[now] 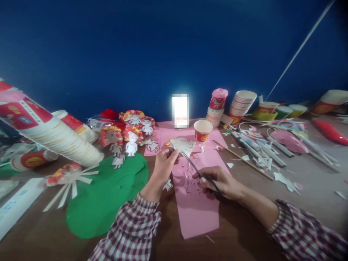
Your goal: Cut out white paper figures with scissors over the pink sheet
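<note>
My left hand (166,164) pinches a white paper piece (187,145) with a bit of yellow and red along its far left edge. Dark-handled scissors (196,169) are in my right hand (221,182), their blades reaching the near edge of that paper by my left fingertips. Under both hands lies a pink paper sheet (199,217) with dark marks and small scraps on it. A red and white paper cup (203,131) stands just beyond the paper piece. Left of my left hand are small white paper figures (132,144), some attached to red-and-yellow rings (111,136).
A green paper shape (100,203) and a strip-cut cup piece (71,176) lie left. Stacked cups (62,136) lean at far left; more cup stacks (243,105) stand behind. Right are a thin stick (244,160), white strips (273,152), scraps and a red object (331,132).
</note>
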`<state>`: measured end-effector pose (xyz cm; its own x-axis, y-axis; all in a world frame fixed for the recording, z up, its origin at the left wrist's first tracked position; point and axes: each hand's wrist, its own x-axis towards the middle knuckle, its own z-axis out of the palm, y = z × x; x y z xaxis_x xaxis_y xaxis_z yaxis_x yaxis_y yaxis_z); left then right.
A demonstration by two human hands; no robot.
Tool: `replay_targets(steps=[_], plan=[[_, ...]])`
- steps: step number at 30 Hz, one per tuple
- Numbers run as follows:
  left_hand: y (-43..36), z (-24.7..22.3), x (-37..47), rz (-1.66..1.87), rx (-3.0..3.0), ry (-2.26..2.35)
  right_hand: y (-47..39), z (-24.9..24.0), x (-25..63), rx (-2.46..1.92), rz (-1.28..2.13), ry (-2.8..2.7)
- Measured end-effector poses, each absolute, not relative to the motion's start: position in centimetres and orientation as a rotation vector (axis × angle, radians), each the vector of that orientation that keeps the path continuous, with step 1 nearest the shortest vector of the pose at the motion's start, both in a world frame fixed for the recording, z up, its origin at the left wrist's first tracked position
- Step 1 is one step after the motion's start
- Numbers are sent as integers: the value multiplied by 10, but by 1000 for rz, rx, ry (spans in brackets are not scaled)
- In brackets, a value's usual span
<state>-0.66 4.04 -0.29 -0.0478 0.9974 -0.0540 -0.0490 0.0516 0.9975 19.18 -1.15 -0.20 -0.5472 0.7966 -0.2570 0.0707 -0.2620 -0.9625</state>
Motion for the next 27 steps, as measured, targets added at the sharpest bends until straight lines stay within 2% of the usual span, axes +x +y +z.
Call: replay_targets(steps=[14, 27], plan=[[39, -4, -4, 1240, 1191, 1166, -11, -3, 191, -1062, 1873, -1433], [31, 5, 4, 1084, 1126, 1106, -10, -5, 191, -1006, 1806, -1481]])
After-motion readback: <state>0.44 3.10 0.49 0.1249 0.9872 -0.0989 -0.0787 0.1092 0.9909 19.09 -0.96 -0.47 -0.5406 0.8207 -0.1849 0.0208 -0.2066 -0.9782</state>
